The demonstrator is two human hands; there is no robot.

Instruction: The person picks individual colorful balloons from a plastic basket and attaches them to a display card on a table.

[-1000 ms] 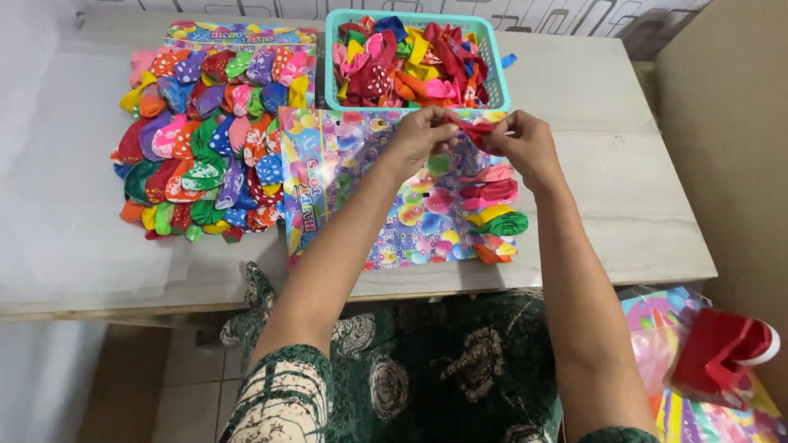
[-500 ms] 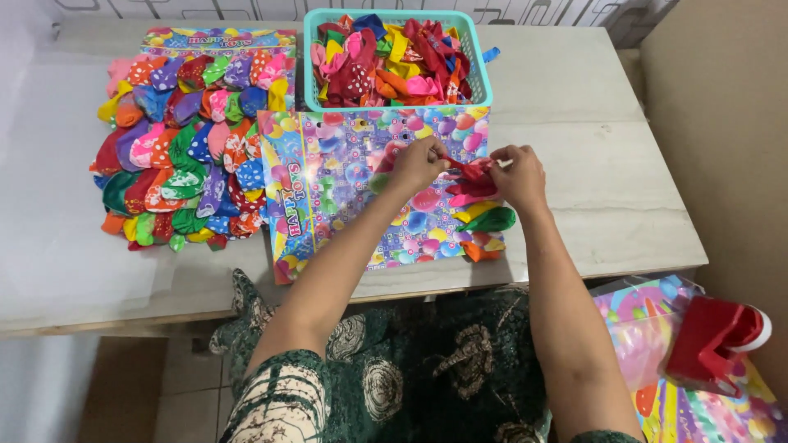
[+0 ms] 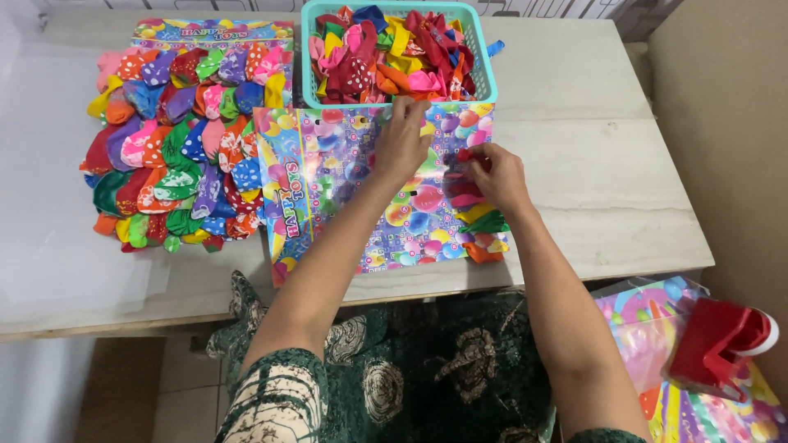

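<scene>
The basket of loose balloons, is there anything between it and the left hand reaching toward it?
Nothing visible does. The left hand lies on the top edge of the printed card, fingertips right at the near rim of the teal basket. The right hand is off to the side on a red balloon.

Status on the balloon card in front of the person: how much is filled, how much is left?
Done: the colourful printed card on the left is fully covered with balloons. In hand: the printed card at centre has only a short column of balloons along its right edge; the right hand is at that column, and the left hand reaches toward the teal plastic basket of loose balloons. Left: most of that card is bare.
</scene>
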